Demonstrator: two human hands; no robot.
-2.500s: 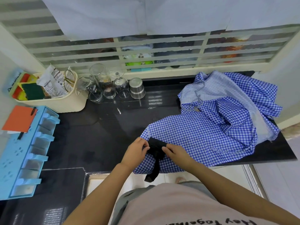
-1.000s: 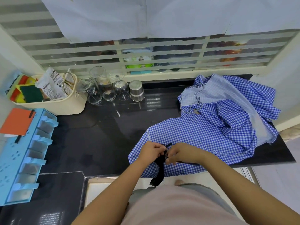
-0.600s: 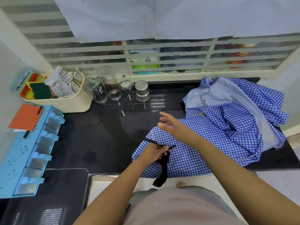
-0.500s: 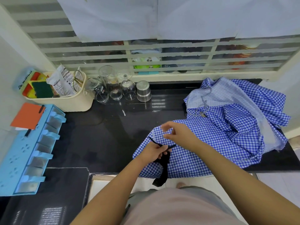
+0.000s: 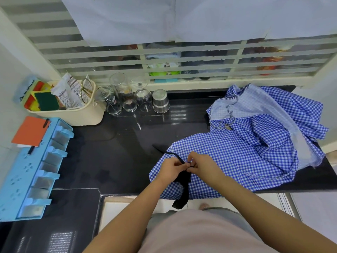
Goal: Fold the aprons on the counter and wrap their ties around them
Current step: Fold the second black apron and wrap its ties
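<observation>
At the near edge of the counter (image 5: 118, 152), the lower end of a black tie (image 5: 184, 187) is hanging over the front; just above it the left hand (image 5: 173, 168) and right hand (image 5: 202, 166) are meeting, both sets of fingers (image 5: 179, 166) curling narrowly and pinching the tie between them; the tie's other end is trailing left onto the bare counter; under the hands a blue checked apron (image 5: 237, 161) is lying bunched along the near edge; behind it, toward the far right corner, a pile of checked aprons (image 5: 273, 115) is sitting crumpled; along the far edge, upturned glasses (image 5: 125, 99) and a steel cup (image 5: 160, 101) are standing beside a cream basket (image 5: 82, 115).
</observation>
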